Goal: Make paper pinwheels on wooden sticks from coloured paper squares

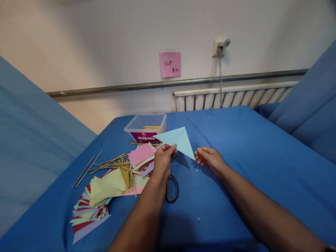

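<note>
A light blue folded paper triangle (178, 138) is pinched between the thumb and fingers of my left hand (164, 159), lifted a little above the table. Close by the paper's lower right corner is my right hand (208, 159), its fingers curled together; whether they touch the corner or hold something small cannot be made out. Below my left wrist shows a black scissors handle (172, 190), the rest of the scissors hidden by my arm. Tiny paper scraps lie under my right hand.
A clear plastic box (144, 122) with several thin sticks stands at the back. Pink paper (141, 154), loose wooden sticks (126, 171) and a fanned stack of coloured paper (90, 213) lie left on the blue tablecloth (236, 133). Blue curtains hang on both sides.
</note>
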A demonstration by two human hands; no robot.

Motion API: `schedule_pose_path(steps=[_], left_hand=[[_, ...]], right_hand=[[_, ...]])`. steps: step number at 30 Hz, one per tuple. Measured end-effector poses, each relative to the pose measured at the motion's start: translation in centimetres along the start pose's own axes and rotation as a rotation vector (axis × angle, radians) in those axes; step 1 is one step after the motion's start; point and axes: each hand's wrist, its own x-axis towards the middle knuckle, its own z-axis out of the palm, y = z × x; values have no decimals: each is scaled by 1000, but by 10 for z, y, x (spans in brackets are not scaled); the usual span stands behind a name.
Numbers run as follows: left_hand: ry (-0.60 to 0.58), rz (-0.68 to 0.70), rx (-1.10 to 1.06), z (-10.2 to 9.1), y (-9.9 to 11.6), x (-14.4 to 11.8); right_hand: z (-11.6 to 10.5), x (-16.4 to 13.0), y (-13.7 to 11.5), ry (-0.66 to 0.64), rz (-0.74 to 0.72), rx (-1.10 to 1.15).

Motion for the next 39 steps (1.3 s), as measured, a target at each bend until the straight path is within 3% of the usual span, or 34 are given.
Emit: schedule_pose_path(steps=[3,6,16,39], left_hand=[[-148,-49,73,6,-8,-5],[-221,-74,126,10,-14,-10],[-232,-91,161,10,-16,-10],[-326,-191,111,14,-15,-14]], right_hand=[[4,1,3,33,-52,102],[7,1,5,75,-99,152],[7,0,3,141,-195,180],[16,-4,-2,126,-135,292]])
